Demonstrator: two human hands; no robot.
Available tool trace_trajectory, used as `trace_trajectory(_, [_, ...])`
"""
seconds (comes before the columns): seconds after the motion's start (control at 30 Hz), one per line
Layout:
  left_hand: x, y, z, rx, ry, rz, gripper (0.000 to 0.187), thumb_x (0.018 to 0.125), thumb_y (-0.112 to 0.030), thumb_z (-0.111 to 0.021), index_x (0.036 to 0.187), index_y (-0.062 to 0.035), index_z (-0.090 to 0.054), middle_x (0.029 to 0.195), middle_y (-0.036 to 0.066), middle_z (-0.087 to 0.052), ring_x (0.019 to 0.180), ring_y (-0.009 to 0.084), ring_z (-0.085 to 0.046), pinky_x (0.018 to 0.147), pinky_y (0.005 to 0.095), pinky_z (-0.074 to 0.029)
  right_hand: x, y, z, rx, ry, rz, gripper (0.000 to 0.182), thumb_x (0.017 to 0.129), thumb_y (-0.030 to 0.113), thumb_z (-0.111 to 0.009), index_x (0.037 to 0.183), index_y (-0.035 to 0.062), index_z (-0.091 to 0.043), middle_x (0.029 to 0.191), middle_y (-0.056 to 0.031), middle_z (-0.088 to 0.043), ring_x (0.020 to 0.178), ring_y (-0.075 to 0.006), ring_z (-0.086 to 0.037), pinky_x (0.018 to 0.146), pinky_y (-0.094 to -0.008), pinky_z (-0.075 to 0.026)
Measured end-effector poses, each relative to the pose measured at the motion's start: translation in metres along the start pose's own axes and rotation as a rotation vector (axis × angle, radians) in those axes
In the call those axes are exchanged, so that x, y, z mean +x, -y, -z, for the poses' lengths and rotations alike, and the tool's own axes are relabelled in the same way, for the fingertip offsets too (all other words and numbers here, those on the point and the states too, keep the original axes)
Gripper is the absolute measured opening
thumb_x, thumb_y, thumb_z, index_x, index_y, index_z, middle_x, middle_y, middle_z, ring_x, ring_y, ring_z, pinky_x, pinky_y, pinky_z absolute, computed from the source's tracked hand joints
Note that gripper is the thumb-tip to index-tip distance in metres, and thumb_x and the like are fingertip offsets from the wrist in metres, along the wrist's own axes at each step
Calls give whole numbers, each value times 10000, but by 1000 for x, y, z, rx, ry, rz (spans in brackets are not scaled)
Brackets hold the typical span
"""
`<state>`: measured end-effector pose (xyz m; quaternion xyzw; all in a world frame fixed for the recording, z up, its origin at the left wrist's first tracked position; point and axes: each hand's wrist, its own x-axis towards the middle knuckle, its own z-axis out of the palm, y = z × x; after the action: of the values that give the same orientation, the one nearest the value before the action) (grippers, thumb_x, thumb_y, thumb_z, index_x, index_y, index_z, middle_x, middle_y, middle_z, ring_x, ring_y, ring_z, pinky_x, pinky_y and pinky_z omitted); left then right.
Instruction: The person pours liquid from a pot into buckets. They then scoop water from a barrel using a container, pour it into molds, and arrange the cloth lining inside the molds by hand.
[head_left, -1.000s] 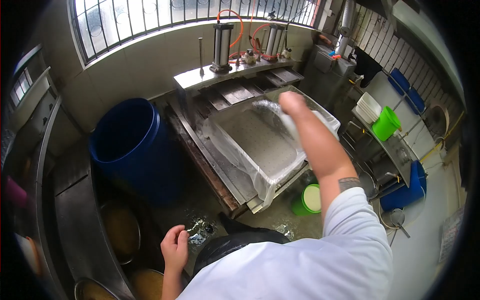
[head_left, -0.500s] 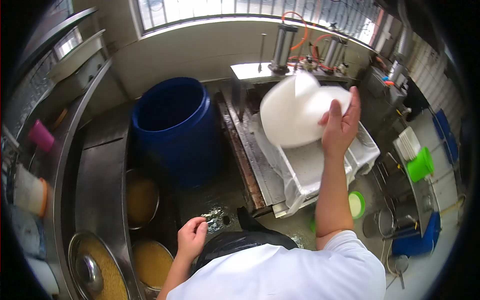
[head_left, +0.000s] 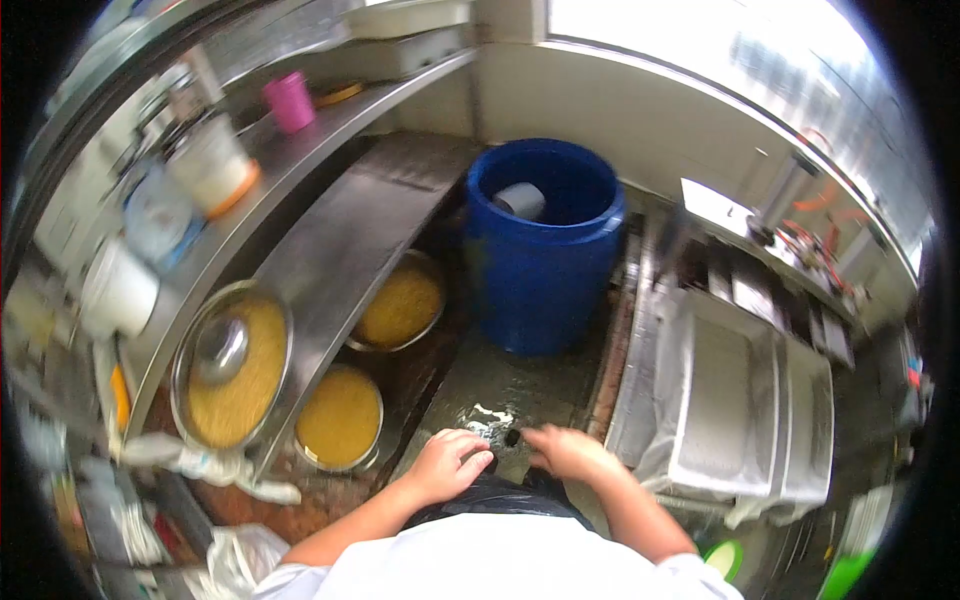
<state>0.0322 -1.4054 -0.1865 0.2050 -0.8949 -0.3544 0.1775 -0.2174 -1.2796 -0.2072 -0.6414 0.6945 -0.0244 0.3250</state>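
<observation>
My left hand (head_left: 452, 465) is held in front of my waist, fingers loosely bent and thumb apart, with nothing in it. Beside it on the right, my right hand (head_left: 572, 452) reaches inward with its fingers stretched out, slightly blurred and holding nothing. Both are above the wet floor (head_left: 540, 385), close to my black apron (head_left: 490, 500). Ahead stands a tall blue barrel (head_left: 545, 290). A pale, rounded container (head_left: 522, 200) leans inside its mouth; the barrel's bottom is hidden.
To the left, metal bowls of yellow grains (head_left: 245, 375) sit on and below a steel shelf (head_left: 340, 225), beside a pink cup (head_left: 290, 102). Cloth-lined white box frames (head_left: 725, 400) rest on a metal bench at right. A green-rimmed bowl (head_left: 722, 560) is at lower right.
My right hand has let go of the white container and come back to my waist. A pale container now shows in the blue barrel. My view has turned left.
</observation>
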Motion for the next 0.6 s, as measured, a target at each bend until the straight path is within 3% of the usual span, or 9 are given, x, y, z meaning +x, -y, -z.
trace_trajectory(0.07, [-19,-7,2,-67,-42,187,324,988,-287,-695,1138,-1,-729,1110,187,-729,1055,345,-696,924,433,-551,-6,-34,-73,-64,324,-119,528,944,371,-714,1364,73,-596,1198,-226,-717,1135,-412,-689,951,-519,-557])
trace_trajectory(0.1, [-30,-6,2,-54,-63,261,364,991,-281,-701,1198,19,-698,1153,203,-716,1038,320,-711,911,413,-566,-7,-62,-119,-22,356,-97,507,940,375,-710,1330,65,-612,1153,-226,-735,1128,-422,-688,948,-522,-554])
trace_trajectory(0.17, [-45,-10,4,-76,-145,375,377,992,-275,-706,1214,29,-686,1158,207,-715,1022,301,-719,891,398,-573,-26,-90,-167,151,315,-72,615,959,389,-686,1470,77,-549,1251,-249,-707,1189,-434,-660,999,-499,-532])
trace_trajectory(0.2, [-53,-12,6,-111,-187,454,391,992,-269,-710,1230,39,-675,1163,210,-714,1006,281,-726,871,384,-580,-38,-89,-168,171,341,-76,676,964,403,-680,1534,87,-498,1310,-257,-682,1217,-428,-650,1023,-483,-524])
trace_trajectory(0.3, [-63,-8,9,-89,-220,432,404,994,-263,-709,1249,47,-660,1155,213,-717,968,261,-731,840,371,-586,-61,-57,-125,190,393,-213,696,964,424,-683,1546,95,-489,1324,-258,-675,1220,-426,-649,1027,-483,-525])
trace_trajectory(0.47, [-58,-17,19,-101,-123,316,345,993,-264,-694,1176,28,-692,1081,196,-731,939,317,-728,818,391,-580,-57,-66,-123,37,73,-228,662,962,441,-696,1492,80,-533,1258,-265,-698,1192,-427,-662,1003,-506,-536])
trace_trajectory(0.53, [-59,-14,23,-109,-57,257,322,986,-267,-703,1151,10,-710,1097,186,-728,986,348,-712,870,413,-568,-62,-38,-98,74,-27,-267,594,961,390,-705,1431,53,-573,1225,-274,-703,1174,-430,-667,990,-507,-542])
trace_trajectory(0.6, [-64,-4,26,-17,-174,9,329,977,-276,-693,1138,10,-715,1115,199,-727,1058,389,-683,933,455,-544,-66,-26,-103,90,-211,-265,536,961,354,-709,1371,25,-606,1218,-280,-701,1170,-436,-667,989,-504,-539])
